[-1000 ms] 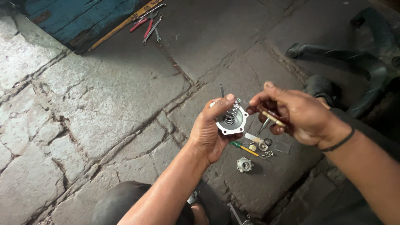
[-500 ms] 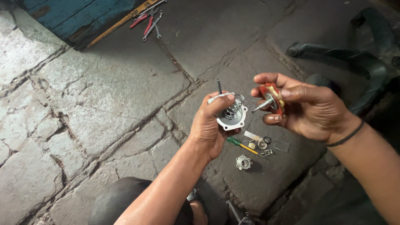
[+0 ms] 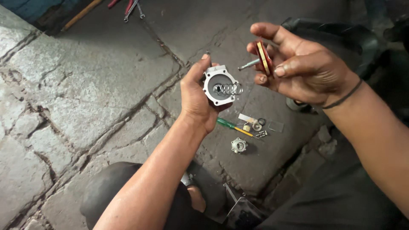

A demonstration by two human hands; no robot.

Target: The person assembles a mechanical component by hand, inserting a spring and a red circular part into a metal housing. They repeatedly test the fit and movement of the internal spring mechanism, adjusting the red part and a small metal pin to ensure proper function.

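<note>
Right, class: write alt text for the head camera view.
Left hand holds a round metal housing with a coil spring sticking out; right hand holds a red disc on a metal stem. Below, a green-handled screwdriver and small metal parts lie on cracked stone paving.

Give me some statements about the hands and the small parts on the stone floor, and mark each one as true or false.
1. The left hand holds a metal housing with a coil spring in it. True.
2. The right hand is empty. False: it holds a red-edged disc on a metal stem.
3. A green-handled screwdriver lies on the floor. True.
4. The two hands touch each other. False: they are apart.
</note>
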